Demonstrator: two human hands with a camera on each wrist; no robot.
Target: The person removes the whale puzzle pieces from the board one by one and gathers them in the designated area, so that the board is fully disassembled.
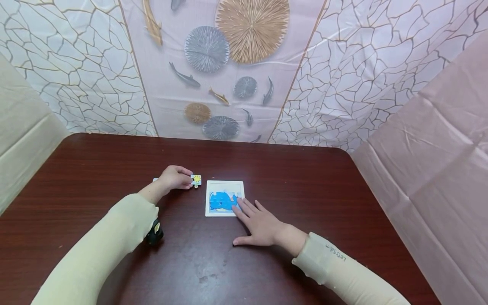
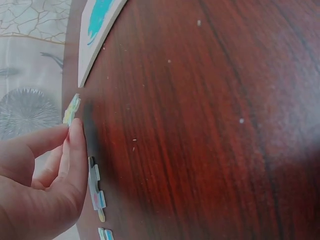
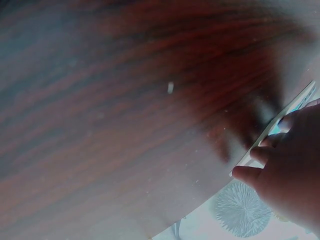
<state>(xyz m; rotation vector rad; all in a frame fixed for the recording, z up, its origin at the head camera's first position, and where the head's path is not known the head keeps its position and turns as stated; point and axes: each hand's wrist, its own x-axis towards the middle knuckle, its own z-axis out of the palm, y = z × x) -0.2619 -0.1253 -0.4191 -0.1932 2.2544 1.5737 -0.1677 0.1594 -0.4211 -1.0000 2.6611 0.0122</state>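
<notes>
Here, loose pieces (image 2: 95, 186): on the table (image 1: 324, 190), beside the left hand (image 1: 173, 178).
Left hand: thumb and fingers pinch the sun piece (image 1: 196, 179).
Sun piece: just left of the frame (image 1: 225, 182), apart; best kept level, tab matched before pressing.
Frame: flat, upper part apparently unfilled; its rim could catch a tilted piece.
Right hand (image 1: 261, 226): fingers spread, tips on the frame's right side; light steadying should do.
Table: far edge well apart; bare wood rightward and nearer leaves room.
</notes>
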